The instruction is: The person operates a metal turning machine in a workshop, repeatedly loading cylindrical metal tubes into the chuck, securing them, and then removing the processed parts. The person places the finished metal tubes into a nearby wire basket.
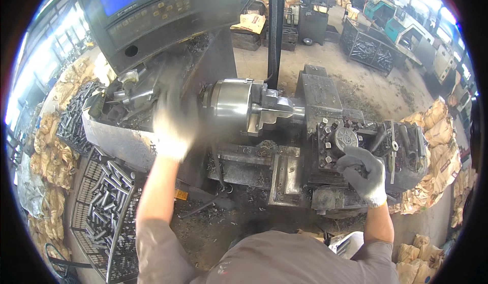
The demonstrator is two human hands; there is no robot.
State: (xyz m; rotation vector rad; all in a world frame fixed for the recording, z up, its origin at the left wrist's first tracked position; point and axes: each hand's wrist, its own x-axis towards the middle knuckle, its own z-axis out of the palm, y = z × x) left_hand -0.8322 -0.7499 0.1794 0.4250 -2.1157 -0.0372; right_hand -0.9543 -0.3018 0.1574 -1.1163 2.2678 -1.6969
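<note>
In front of me is a lathe with a shiny round chuck, and stepped jaws stick out from its right face. My left hand, in a pale work glove, is smeared by motion beside the chuck's left side, so its fingers do not show clearly. To the right stands a dark tool post with several square-headed bolts and a round cap. My right hand, in a grey and white glove, is closed just below that cap. Whatever its curled fingers grip is hidden.
A control panel with a blue screen rises at the upper left. Below left stands a wire basket of short metal rods. A metal bar lies beneath the chuck. Brown sacks are stacked at right; dark chips litter the machine.
</note>
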